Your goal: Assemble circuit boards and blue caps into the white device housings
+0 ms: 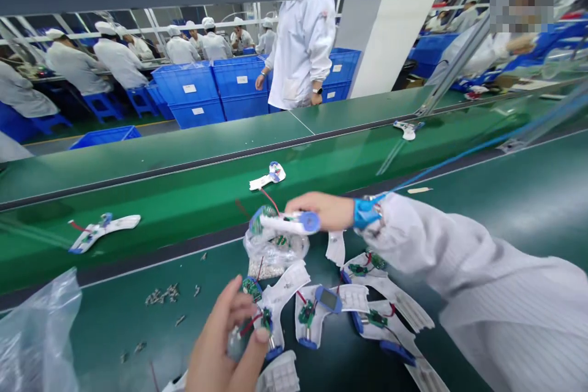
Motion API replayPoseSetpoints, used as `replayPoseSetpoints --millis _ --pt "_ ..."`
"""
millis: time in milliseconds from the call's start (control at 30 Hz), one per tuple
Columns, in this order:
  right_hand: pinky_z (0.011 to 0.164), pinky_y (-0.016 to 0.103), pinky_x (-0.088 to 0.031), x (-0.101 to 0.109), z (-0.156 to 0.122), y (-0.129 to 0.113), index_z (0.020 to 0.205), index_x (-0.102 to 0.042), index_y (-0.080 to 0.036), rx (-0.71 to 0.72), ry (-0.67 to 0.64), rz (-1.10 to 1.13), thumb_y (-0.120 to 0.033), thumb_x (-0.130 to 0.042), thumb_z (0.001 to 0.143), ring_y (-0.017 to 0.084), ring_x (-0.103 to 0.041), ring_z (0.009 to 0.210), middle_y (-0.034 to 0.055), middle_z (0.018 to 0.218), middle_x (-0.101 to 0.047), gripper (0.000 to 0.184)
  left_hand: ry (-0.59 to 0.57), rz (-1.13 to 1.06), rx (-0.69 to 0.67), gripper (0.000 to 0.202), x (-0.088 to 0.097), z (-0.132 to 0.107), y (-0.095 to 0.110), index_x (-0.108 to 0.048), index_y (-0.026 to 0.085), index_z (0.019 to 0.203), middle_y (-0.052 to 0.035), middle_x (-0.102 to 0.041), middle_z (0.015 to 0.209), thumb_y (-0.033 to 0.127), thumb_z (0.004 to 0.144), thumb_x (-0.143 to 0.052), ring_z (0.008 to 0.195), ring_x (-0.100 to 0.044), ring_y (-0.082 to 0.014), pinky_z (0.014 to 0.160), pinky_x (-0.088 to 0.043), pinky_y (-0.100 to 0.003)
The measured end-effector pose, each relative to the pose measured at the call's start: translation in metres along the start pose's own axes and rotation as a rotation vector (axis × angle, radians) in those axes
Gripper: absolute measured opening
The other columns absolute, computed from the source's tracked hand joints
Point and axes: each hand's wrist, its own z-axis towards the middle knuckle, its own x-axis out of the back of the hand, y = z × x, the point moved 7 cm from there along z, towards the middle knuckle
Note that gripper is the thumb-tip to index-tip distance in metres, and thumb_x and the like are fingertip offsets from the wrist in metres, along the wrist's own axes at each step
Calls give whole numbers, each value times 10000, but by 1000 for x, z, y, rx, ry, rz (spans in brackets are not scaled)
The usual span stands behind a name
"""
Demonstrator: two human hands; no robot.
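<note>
My right hand [324, 209] reaches out to the left over the green bench and is closed on a white and blue handheld device [289, 222], held level above a small clear bag of screws [274, 253]. A blue wrist strap [366, 212] sits on that wrist. My left hand [225, 337], low in the middle, pinches a white half-shell with a green circuit board and red wire [269, 312]. Several more open white shells with boards [349, 309] lie on the bench between my hands.
Loose screws [162, 296] are scattered left of my left hand, and a crumpled clear bag [34, 337] sits at the lower left. Three assembled units [103, 229] [269, 176] [408, 128] lie on the conveyor belt. Beyond it stand blue crates [215, 90] and people in white coats.
</note>
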Motion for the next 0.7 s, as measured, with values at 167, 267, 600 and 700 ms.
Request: replayPoseSetpoints --millis 167,267,600,700 --pt "656 206 -490 -94 -40 -66 720 -575 -124 198 -428 494 -75 -560 601 86 -573 632 -40 675 -589 130 91 -230 118 563 -8 -18 16 -537 232 1186 -88 -662 1054 466 691 -667 991 -624 -271 776 -530 -344" --pt "709 246 -482 -125 -54 -78 725 -592 -116 145 -663 1019 -144 -591 525 101 -570 639 -11 686 -595 202 164 -342 147 445 0 -25 15 -635 221 1022 -44 -694 887 443 646 -724 768 -663 -214 660 -547 -291" --pt "745 297 -448 -65 -54 -65 817 -573 -139 163 174 383 -174 -545 719 144 -542 767 45 803 -598 107 280 -316 55 386 19 -30 14 -697 220 901 -32 -701 841 471 611 -736 743 -647 -199 669 -514 -276" --pt "695 253 -434 -50 -70 -97 772 -600 -142 370 366 300 -186 -545 774 124 -533 724 39 759 -601 71 242 -122 -27 420 16 -33 25 -670 221 859 -10 -693 725 557 609 -696 636 -624 -185 591 -487 -270"
